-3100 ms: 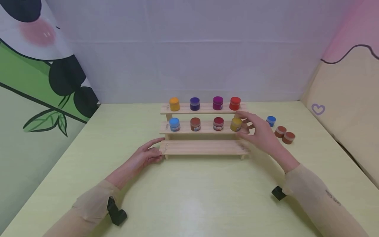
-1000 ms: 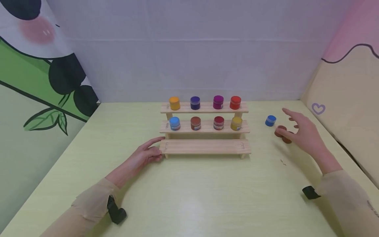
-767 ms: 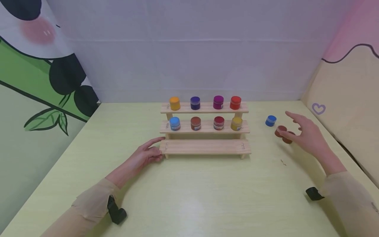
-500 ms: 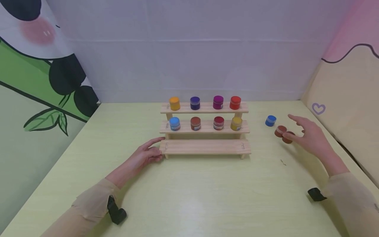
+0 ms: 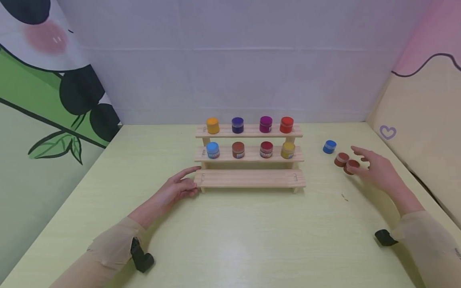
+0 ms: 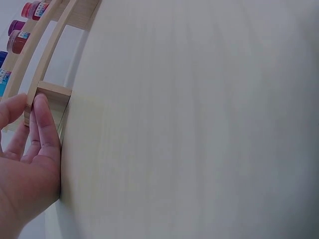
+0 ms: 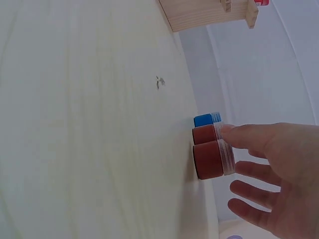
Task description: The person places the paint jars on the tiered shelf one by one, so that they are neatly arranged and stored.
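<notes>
At the left end of a three-step wooden display rack point(image 5: 250, 179), my left hand point(image 5: 179, 188) pinches the lowest shelf, thumb on one face and fingers on the other in the left wrist view. My right hand point(image 5: 378, 170) is at two brown-red paint jars on the table at right. Its thumb tip overlaps the lid of the nearer jar point(image 7: 208, 160), while the other fingers are spread behind it, not wrapped round it. The farther brown-red jar point(image 5: 341, 159) stands right beside that one. A blue paint jar point(image 5: 329, 147) stands just behind them.
The rack's top shelf bears orange, dark blue, purple and red jars point(image 5: 286, 125). On the middle shelf stand light blue, brown, dark red and yellow jars point(image 5: 287, 150). A small dark mark point(image 5: 344, 197) is on the tabletop point(image 5: 237, 236). Printed cloth walls surround the table.
My right hand has left the yellow jar on the middle shelf and moved right to the brown-red jars, then drawn slightly nearer and lower at them. The left hand has stayed on the rack.
</notes>
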Tool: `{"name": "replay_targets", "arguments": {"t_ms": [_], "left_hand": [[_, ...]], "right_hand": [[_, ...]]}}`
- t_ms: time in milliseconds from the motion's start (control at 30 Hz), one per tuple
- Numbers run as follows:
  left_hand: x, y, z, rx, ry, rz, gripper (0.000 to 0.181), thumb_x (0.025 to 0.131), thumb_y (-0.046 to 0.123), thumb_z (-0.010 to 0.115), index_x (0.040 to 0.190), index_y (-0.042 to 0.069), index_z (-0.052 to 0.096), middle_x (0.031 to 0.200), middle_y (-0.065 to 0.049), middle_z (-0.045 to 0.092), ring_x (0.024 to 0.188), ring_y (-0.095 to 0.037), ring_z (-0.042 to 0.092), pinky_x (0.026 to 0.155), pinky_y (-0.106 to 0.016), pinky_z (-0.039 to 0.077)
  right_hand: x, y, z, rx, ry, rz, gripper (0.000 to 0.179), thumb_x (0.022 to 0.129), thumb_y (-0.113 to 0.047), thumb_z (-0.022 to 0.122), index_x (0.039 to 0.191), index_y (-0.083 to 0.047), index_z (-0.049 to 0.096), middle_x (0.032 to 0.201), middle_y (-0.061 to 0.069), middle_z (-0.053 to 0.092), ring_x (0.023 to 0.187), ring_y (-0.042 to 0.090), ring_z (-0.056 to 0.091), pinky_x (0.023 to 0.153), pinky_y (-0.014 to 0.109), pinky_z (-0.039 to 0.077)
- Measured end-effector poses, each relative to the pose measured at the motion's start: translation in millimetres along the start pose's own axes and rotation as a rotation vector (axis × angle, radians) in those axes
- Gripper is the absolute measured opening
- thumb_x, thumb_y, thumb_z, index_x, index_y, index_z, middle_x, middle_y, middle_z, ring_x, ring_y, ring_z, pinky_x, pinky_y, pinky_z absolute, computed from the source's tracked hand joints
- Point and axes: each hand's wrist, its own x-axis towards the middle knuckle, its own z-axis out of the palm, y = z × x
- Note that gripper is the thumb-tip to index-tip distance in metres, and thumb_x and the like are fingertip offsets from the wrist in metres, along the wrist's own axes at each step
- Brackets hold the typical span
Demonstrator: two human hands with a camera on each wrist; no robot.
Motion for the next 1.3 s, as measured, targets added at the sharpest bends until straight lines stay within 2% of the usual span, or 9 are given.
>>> {"name": "replay_targets", "arguments": {"t_ms": [300, 567, 833, 1167, 1300], "left_hand": [[0.4, -0.5, 0.1, -0.010, -0.002, 0.001, 0.061, 0.100, 0.012, 0.052, 0.156, 0.015, 0.028, 0.094, 0.007, 0.065, 0.086, -0.004, 0.065, 0.081, -0.018, 0.055], [0.1, -1.1, -0.1, -0.004, -0.004, 0.013, 0.061, 0.100, 0.012, 0.052, 0.156, 0.015, 0.028, 0.094, 0.007, 0.065, 0.086, -0.003, 0.065, 0.082, -0.018, 0.055], [-0.2, -1.1, 0.2, 0.003, -0.003, 0.009, 0.061, 0.100, 0.012, 0.052, 0.156, 0.016, 0.028, 0.093, 0.007, 0.064, 0.086, -0.003, 0.065, 0.082, -0.018, 0.055], [1.1, -1.8, 0.3, 0.003, -0.001, 0.011, 0.061, 0.100, 0.013, 0.053, 0.156, 0.016, 0.029, 0.093, 0.007, 0.063, 0.086, -0.004, 0.065, 0.082, -0.018, 0.055], [0.9, -2.0, 0.2, 0.001, -0.002, 0.012, 0.061, 0.100, 0.013, 0.053, 0.156, 0.016, 0.029, 0.093, 0.007, 0.064, 0.086, -0.003, 0.065, 0.082, -0.018, 0.055]], "right_hand": [[-1.6, 3.5, 1.4, -0.013, -0.031, 0.020, 0.065, 0.096, -0.030, 0.064, 0.147, 0.002, 0.040, 0.140, 0.032, 0.050, 0.119, 0.051, 0.050, 0.090, 0.063, 0.043], [-0.1, 4.2, -0.4, -0.022, -0.087, 0.057, 0.064, 0.095, -0.039, 0.064, 0.142, 0.002, 0.046, 0.129, 0.031, 0.059, 0.119, 0.050, 0.052, 0.090, 0.061, 0.044], [0.0, 3.0, -0.6, -0.013, -0.090, 0.051, 0.054, 0.097, -0.031, 0.063, 0.138, 0.002, 0.050, 0.122, 0.030, 0.063, 0.119, 0.047, 0.052, 0.091, 0.058, 0.041], [-1.1, 3.1, -0.8, -0.035, -0.001, 0.001, 0.045, 0.096, -0.023, 0.065, 0.133, 0.001, 0.055, 0.116, 0.026, 0.066, 0.112, 0.047, 0.058, 0.088, 0.058, 0.042], [-0.5, -0.5, -3.6, -0.045, 0.070, -0.054, 0.044, 0.093, -0.022, 0.069, 0.129, 0.002, 0.059, 0.111, 0.025, 0.069, 0.103, 0.046, 0.063, 0.080, 0.041, 0.046]]}}
